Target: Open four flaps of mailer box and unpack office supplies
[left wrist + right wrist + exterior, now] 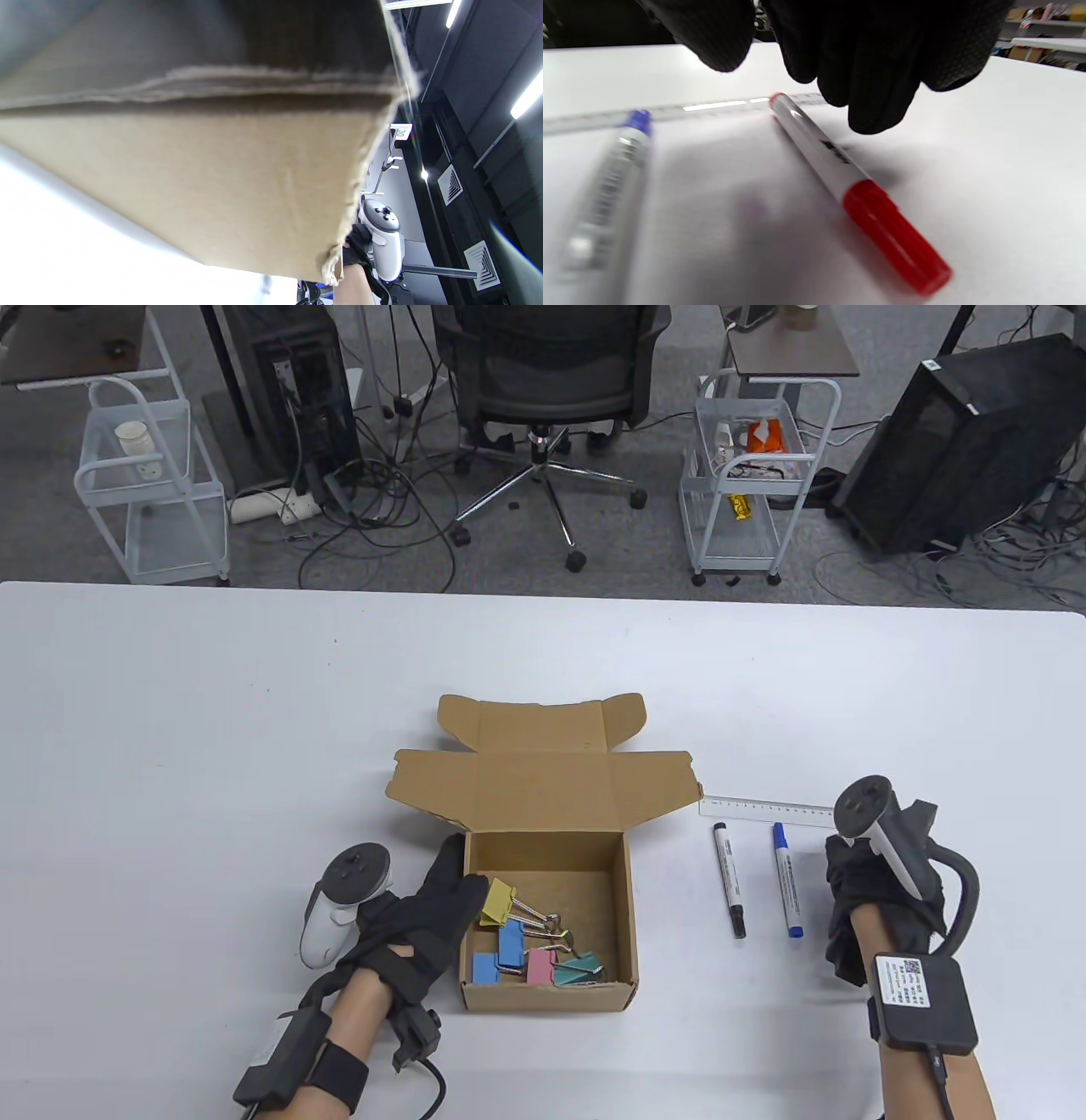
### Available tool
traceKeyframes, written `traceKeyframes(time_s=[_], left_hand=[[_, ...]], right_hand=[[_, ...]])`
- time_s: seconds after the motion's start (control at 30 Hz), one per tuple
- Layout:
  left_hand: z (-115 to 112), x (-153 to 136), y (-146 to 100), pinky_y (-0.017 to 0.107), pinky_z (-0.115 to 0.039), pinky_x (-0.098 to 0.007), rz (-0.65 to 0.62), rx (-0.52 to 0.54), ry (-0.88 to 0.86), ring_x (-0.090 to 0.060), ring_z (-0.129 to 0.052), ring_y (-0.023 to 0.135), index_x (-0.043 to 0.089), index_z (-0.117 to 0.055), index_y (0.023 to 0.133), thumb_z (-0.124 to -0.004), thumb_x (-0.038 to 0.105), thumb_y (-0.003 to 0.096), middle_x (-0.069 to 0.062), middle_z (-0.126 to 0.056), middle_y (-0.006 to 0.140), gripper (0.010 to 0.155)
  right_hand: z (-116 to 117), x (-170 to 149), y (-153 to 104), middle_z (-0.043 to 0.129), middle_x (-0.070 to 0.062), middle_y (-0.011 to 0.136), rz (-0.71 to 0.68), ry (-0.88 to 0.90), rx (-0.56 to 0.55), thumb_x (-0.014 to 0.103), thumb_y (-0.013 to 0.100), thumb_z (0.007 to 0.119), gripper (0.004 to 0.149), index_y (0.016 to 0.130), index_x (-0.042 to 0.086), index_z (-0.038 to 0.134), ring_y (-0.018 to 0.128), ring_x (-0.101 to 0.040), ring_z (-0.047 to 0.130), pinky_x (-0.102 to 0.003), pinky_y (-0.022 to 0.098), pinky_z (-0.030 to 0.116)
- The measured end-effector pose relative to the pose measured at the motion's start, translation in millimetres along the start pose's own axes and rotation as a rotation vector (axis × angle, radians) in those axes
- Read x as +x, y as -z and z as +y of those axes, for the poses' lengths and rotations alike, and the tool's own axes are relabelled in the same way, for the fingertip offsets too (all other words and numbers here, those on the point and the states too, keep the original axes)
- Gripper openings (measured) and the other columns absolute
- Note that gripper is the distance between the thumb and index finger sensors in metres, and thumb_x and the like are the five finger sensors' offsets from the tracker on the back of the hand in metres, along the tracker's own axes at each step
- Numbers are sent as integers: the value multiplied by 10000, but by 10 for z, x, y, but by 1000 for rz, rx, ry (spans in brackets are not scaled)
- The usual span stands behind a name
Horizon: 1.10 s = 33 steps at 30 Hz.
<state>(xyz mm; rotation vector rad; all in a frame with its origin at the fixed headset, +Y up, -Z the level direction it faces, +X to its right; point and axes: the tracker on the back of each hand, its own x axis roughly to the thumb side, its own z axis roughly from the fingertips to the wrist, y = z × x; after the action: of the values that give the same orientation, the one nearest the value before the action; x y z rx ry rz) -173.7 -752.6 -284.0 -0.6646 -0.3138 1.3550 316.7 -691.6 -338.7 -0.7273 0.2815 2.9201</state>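
Nearest us, both hands work low on the white bench (212, 712). Our left hand (428, 912) lies with straight fingers against the left wall of the mailer box (547, 997), bracing it, not gripping. Our right hand (882, 891) hangs over a red marker (857, 199) that lies flat on the bench; fingers loosely bent and apart from it, holding nothing. In the table view that marker hides under the hand.

Box sits at bench centre with flaps folded out; binder clips (530, 942) remain inside in a tangled heap.

Risks, as we judge them: the clip wire handles look interlocked, so pulling one could drag others out or tip the light box if the left hand lets go. The red marker is round and could roll into the blue marker (787, 881) just beside it. A careless sweep could also knock the black marker (730, 881) or the clear ruler (764, 810) beyond them.

Bench is smooth, matte, lightly scuffed. Past its far edge: grey carpet, an office chair (547, 390), two white wire carts (153, 483), computer towers, loose cables.
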Motion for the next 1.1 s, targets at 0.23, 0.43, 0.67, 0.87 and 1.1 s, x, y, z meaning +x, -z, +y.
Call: traceKeyframes(time_s=[0.23,0.43,0.67,0.87,1.1], left_hand=[[-1,1,0,784,-239,-606,0,-1,1,-514,46,1076,102,90,1083,-507,525,616,-261,108,1172,868],[-2,2,0,785,-243,-608,0,1,8,-519,41,1077,99,92,1083,-501,524,618,-263,106,1173,865],[0,3,2,786,-247,-612,0,1,15,-524,37,1078,96,91,1083,-500,523,618,-267,104,1174,865],[-2,3,3,785,-247,-613,-1,-3,15,-523,39,1078,96,91,1082,-500,522,617,-268,104,1173,865],[-3,1,5,784,-243,-611,-2,-4,11,-524,43,1076,97,91,1082,-500,523,617,-265,106,1173,865]], right_hand=[[-162,70,-313,558,-269,1178,-173,283,-3,454,609,575,678,1129,38,450,985,-570,675,-681,704,602],[-186,143,-590,319,-357,1208,-323,466,29,458,613,464,754,1131,-46,249,1017,-670,437,-735,708,471],[-231,291,-886,278,-389,1204,-440,674,117,482,613,421,780,1129,-70,226,1009,-698,389,-750,698,451],[-168,495,-1095,254,-411,1199,-530,820,214,500,617,402,802,1127,-89,207,1007,-710,364,-758,693,441],[61,760,-1257,199,-447,1183,-601,984,376,515,624,378,835,1111,-127,158,1002,-720,315,-763,692,410]])
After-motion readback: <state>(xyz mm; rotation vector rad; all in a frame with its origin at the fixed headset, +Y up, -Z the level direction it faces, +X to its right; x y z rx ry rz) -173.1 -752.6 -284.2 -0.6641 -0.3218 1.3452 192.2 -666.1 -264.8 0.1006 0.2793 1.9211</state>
